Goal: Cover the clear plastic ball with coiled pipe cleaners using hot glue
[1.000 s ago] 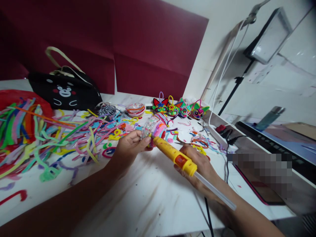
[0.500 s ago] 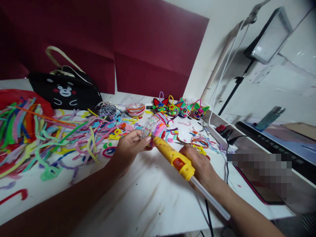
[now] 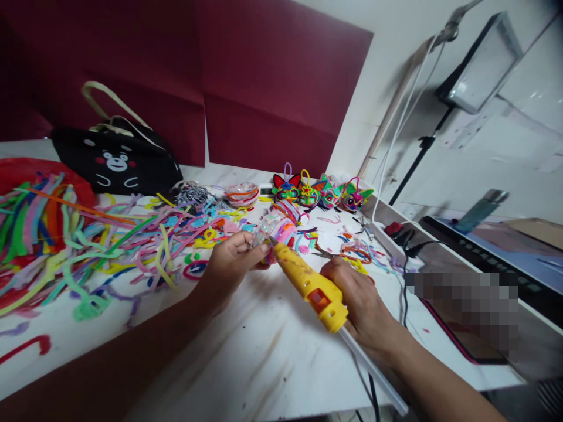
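My left hand (image 3: 235, 258) is closed on the edge of a clear rounded shell (image 3: 266, 228) wrapped with coloured fuzzy strips. In my right hand (image 3: 352, 290) is a yellow glue gun (image 3: 303, 278), gripped behind its barrel. Its nozzle meets the shell close to my left thumb. A clear glue stick (image 3: 373, 372) juts out of the gun's rear end. Scissors (image 3: 325, 254) lie just beyond my right hand, their handles partly hidden. The fingers under the gun and the far side of the shell are out of sight.
Loose pipe cleaners (image 3: 132, 246) cover the table's left side. A black bag (image 3: 116, 161) stands behind them. Several finished cat-like ornaments (image 3: 308, 193) sit at the back near a striped clear bowl (image 3: 241, 195). A phone (image 3: 466, 334) and cables (image 3: 404, 281) lie on the right.
The glue gun has turned in my right hand, its rear end and glue stick swinging down and slightly left. The nozzle stays at the shell. My left hand has barely moved.
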Available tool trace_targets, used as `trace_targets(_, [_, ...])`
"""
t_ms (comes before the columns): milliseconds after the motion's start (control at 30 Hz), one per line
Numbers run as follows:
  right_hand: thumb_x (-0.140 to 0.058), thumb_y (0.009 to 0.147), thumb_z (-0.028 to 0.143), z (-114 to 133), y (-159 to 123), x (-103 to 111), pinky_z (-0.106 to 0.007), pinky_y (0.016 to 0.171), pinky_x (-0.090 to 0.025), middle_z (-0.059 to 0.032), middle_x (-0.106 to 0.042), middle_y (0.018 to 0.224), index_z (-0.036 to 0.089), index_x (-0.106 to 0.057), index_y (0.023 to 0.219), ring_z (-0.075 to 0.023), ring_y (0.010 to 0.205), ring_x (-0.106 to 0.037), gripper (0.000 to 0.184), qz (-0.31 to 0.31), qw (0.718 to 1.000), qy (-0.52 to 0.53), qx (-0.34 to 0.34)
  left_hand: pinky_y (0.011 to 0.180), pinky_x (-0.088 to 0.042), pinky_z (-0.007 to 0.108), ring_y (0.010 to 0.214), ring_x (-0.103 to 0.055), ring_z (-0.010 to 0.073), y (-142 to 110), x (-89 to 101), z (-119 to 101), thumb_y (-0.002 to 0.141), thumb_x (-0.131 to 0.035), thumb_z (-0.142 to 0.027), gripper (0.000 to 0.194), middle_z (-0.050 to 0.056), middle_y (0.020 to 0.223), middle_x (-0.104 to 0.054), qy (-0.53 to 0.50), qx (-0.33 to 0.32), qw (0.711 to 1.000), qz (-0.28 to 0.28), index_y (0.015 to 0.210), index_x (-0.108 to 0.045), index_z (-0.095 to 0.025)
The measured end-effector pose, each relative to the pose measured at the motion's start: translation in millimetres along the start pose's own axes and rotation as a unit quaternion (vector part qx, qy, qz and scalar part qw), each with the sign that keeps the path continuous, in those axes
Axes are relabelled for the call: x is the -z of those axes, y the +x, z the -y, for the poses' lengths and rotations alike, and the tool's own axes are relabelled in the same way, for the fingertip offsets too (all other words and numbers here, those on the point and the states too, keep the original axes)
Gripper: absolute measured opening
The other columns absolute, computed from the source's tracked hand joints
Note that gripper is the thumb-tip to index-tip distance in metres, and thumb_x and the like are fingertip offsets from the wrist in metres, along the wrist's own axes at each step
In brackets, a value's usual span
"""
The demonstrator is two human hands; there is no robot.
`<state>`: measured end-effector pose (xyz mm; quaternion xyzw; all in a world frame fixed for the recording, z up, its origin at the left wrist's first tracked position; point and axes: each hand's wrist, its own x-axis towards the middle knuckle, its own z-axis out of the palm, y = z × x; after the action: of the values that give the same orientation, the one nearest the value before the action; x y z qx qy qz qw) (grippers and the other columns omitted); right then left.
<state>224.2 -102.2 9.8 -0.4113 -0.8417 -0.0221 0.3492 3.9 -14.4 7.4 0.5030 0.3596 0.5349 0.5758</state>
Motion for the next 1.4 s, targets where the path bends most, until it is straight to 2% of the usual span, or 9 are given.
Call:
trace_targets(267, [-0.049, 0.096, 0.026, -4.6, 0.7, 3.4, -0.031, 0.065, -0.044, -0.0025, -0.055, 0.084, 0.023, -0.047, 0.098, -0.0186, 0.075, -0.055, 0.005, -0.045, 0.999, 0.011, 0.011, 0.063, -0.06, 0.029, 0.067, -0.063, 0.0149, 0.0, 1.0, -1.1, 0.065, -0.083, -0.034, 0.029, -0.002, 0.067, -0.067, 0.001, -0.004, 1.0, -0.001, 0.07, -0.06, -0.017])
trace_targets(533, [-0.056, 0.095, 0.027, -9.3, 5.5, 17.5, -0.027, 0.062, -0.04, 0.0002, -0.056, 0.086, 0.024, -0.047, 0.094, -0.0155, 0.07, -0.054, 0.009, -0.035, 0.996, 0.019, -0.084, 0.062, -0.059, 0.027, 0.059, -0.056, 0.0108, 1.9, 2.5, -2.6, 0.062, -0.083, -0.033, 0.033, -0.006, 0.058, -0.055, 0.002, 0.005, 1.0, -0.024, 0.066, -0.053, -0.018])
trace_targets(600, [-0.056, 0.096, 0.032, -11.1, 6.3, 22.4, -0.028, 0.062, -0.04, 0.0, -0.056, 0.085, 0.024, -0.047, 0.092, -0.0161, 0.07, -0.055, 0.013, -0.008, 0.993, 0.026, -0.119, 0.063, -0.059, 0.026, 0.059, -0.057, 0.011, 2.7, 3.6, -2.6, 0.062, -0.083, -0.033, 0.034, -0.006, 0.059, -0.054, 0.003, 0.008, 1.0, -0.023, 0.066, -0.053, -0.018])
trace_targets(700, [-0.054, 0.097, 0.038, -13.8, 6.2, 28.9, -0.029, 0.062, -0.039, -0.0004, -0.057, 0.083, 0.023, -0.048, 0.091, -0.0167, 0.07, -0.055, 0.017, 0.068, 0.982, 0.021, -0.174, 0.065, -0.059, 0.028, 0.064, -0.061, 0.0134, 4.6, 5.1, -2.0, 0.063, -0.083, -0.034, 0.036, -0.004, 0.062, -0.059, 0.008, 0.02, 1.0, -0.021, 0.067, -0.052, -0.018])
trace_targets(833, [-0.051, 0.098, 0.039, -13.6, 7.2, 32.5, -0.03, 0.063, -0.038, -0.0025, -0.061, 0.084, 0.022, -0.051, 0.091, -0.0185, 0.071, -0.058, 0.019, 0.159, 0.964, 0.002, -0.211, 0.065, -0.06, 0.028, 0.068, -0.063, 0.0144, 6.7, 6.4, -1.2, 0.062, -0.085, -0.037, 0.037, -0.003, 0.068, -0.062, 0.006, 0.036, 0.999, -0.018, 0.07, -0.054, -0.017])
trace_targets(967, [-0.056, 0.091, 0.024, -10.0, 8.7, 28.0, -0.031, 0.065, -0.039, -0.0046, -0.065, 0.092, 0.02, -0.055, 0.096, -0.0198, 0.075, -0.061, 0.006, 0.233, 0.95, -0.043, -0.201, 0.065, -0.06, 0.027, 0.07, -0.064, 0.0135, 6.9, 6.4, -1.3, 0.062, -0.086, -0.036, 0.036, -0.003, 0.073, -0.064, 0.003, 0.05, 0.999, -0.019, 0.077, -0.06, -0.017])
trace_targets(1100, [-0.061, 0.087, 0.019, -6.4, 7.7, 18.6, -0.031, 0.067, -0.041, -0.0059, -0.066, 0.1, 0.02, -0.056, 0.101, -0.0207, 0.08, -0.064, 0.015, 0.275, 0.943, -0.064, -0.175, 0.067, -0.06, 0.027, 0.071, -0.066, 0.0146, 7.0, 6.3, -0.7, 0.063, -0.086, -0.037, 0.035, -0.003, 0.073, -0.067, 0.004, 0.056, 0.998, -0.013, 0.077, -0.062, -0.017])
trace_targets(1233, [-0.06, 0.091, 0.027, -1.1, 7.6, 10.0, -0.034, 0.07, -0.045, -0.0082, -0.065, 0.103, 0.018, -0.057, 0.103, -0.0234, 0.083, -0.065, 0.015, 0.315, 0.932, -0.082, -0.159, 0.068, -0.061, 0.027, 0.071, -0.066, 0.0143, 7.5, 6.3, 0.7, 0.064, -0.086, -0.036, 0.034, -0.004, 0.072, -0.064, -0.004, 0.056, 0.998, -0.004, 0.076, -0.061, -0.018])
trace_targets(1400, [-0.059, 0.095, 0.048, 1.8, 9.0, 5.3, -0.041, 0.077, -0.051, -0.0119, -0.063, 0.108, 0.014, -0.059, 0.112, -0.0282, 0.089, -0.065, 0.038, 0.354, 0.921, -0.078, -0.142, 0.066, -0.06, 0.026, 0.069, -0.064, 0.0128, 5.9, 5.9, 0.3, 0.063, -0.087, -0.035, 0.035, -0.005, 0.072, -0.063, -0.013, 0.057, 0.998, -0.006, 0.078, -0.06, -0.018])
